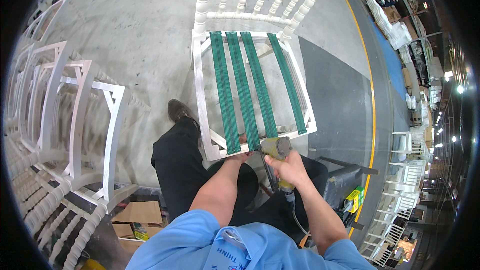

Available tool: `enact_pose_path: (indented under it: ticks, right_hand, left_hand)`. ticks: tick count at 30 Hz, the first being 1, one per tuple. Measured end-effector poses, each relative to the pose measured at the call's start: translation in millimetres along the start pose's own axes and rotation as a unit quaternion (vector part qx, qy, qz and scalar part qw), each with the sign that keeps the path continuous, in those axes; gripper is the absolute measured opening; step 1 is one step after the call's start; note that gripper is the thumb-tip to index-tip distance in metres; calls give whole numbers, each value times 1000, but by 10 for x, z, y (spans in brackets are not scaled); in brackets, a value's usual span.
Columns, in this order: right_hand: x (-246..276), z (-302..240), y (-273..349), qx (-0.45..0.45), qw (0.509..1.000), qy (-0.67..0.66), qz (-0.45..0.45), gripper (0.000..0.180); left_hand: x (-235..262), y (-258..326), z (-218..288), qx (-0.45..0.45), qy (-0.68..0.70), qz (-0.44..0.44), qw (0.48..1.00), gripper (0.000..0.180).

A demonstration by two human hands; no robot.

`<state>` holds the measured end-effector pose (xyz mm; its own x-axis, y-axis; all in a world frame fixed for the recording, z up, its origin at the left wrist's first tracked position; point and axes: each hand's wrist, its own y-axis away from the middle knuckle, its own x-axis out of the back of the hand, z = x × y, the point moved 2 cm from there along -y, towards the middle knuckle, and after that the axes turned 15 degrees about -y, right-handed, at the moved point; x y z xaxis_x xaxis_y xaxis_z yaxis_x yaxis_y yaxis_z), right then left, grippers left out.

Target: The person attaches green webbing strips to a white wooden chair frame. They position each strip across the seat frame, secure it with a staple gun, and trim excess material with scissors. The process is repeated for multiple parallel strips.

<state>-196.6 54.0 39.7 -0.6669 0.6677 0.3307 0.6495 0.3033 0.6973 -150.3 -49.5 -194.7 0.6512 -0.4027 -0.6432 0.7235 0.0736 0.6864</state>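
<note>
A white wooden chair frame (201, 95) with turned spindles at its back stands before me. Several green webbing straps (225, 90) run from its back rail to its front rail; a wider gap sets the rightmost strap (287, 82) apart. In my right hand (290, 167) is a yellow air staple gun (276, 146), its nose at the front rail by the end of the second strap from the left. My left hand (243, 156) is closed around the front rail beside that same strap, fingers partly showing inside the frame. The rail and straps hide the rest of it.
White chair frames (112, 140) crowd the left side. An open cardboard box (137, 215) lies below them. At my right sits a dark stand with a yellow-green box (355, 199). An air hose (299, 222) hangs from the gun. More white chairs (400, 190) line the far right.
</note>
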Motion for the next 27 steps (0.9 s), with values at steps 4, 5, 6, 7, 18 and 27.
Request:
enact_pose_path:
  ticks: [4,5,6,7,18,27]
  right_hand:
    - [-108,27,33,32,999,-23,-10,37]
    - [-134,35,14,40,999,-25,-10,37]
    - [-145,41,7,48,998,-27,-9,36]
    - [-136,52,14,41,999,-19,-9,36]
    - [-160,162,130,37,998,-41,-15,34]
    - [489,357,629,128,968,-213,31,25]
  left_hand:
    - [65,-20,-20,-25,11,-22,999,33]
    - [59,-44,-20,-25,12,-23,999,33]
    - [52,-59,-31,-23,13,-23,999,33]
    - [60,-55,-53,-18,11,-22,1000,32]
    - [150,-120,-182,32,-35,-32,998,32]
    - [34,366,-267,198,-469,26,860,42]
